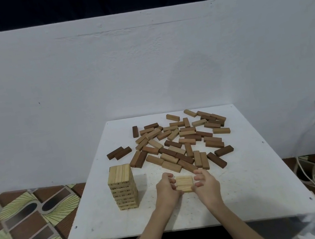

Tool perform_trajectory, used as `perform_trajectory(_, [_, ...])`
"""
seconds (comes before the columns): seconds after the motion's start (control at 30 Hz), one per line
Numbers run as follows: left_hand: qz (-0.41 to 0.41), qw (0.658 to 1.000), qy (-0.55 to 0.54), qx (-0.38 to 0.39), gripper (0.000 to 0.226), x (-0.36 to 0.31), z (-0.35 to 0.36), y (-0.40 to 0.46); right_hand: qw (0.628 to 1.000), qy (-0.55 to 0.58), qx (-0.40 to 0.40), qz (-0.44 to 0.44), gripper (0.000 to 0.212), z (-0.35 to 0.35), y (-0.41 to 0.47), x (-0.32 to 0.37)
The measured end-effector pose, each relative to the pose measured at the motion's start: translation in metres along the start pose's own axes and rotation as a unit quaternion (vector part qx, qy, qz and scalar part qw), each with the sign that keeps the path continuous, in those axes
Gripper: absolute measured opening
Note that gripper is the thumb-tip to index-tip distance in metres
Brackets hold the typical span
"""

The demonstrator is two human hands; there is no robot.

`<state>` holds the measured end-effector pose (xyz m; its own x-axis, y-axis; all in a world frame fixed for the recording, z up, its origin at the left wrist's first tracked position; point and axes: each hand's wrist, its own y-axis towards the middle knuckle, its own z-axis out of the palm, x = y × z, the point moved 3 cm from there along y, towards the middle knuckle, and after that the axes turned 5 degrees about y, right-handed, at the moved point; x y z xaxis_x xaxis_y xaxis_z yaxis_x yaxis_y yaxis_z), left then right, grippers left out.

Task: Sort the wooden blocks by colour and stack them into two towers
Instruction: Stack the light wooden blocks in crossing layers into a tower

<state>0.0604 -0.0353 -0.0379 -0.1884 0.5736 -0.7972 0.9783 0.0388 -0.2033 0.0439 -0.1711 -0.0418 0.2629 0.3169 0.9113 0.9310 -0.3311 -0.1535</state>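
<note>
Left hand (168,189) and right hand (205,184), fingers curled, press from 9 and 3 o'clock on a flat row of pale blocks (184,184) lying on the white surface (248,187). Pale tower (123,187) stands at 9 o'clock; mixed loose blocks (179,142) lie scattered at 12 o'clock. White wall (102,76) behind; patterned floor (26,237) at left.

Both hands (187,187) around pale blocks (184,184)

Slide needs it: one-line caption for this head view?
Both hands square a row of pale blocks beside a finished pale tower.
</note>
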Motion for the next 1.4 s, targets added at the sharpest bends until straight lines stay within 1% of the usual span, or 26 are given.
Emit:
perform_trajectory(0.43, [-0.014, 0.998, -0.056, -0.023, 0.041, 0.0004, -0.0026, -0.0013, 0.997, 0.072, -0.042, 0.007, 0.034, -0.0008, -0.0023, -0.0026])
perform_trajectory(0.8, [-0.020, 0.996, -0.079, -0.030, 0.041, 0.0011, -0.0029, -0.0019, 0.995, 0.095, -0.034, 0.019, 0.030, -0.0004, -0.0029, -0.0018])
perform_trajectory(1.0, [-0.035, 0.996, -0.078, -0.034, 0.039, 0.0004, -0.0023, -0.0036, 0.995, 0.091, -0.029, 0.029, 0.030, -0.0001, -0.0019, -0.0012])
perform_trajectory(1.13, [-0.038, 0.996, -0.074, -0.029, 0.042, -0.0026, -0.0040, -0.0036, 0.996, 0.084, -0.031, 0.029, 0.032, -0.0009, -0.0002, -0.0006])
perform_trajectory(1.4, [-0.039, 0.997, -0.055, -0.023, 0.042, -0.0046, -0.0053, -0.0055, 0.992, 0.109, -0.017, 0.053, 0.033, -0.0040, 0.0023, 0.0009])
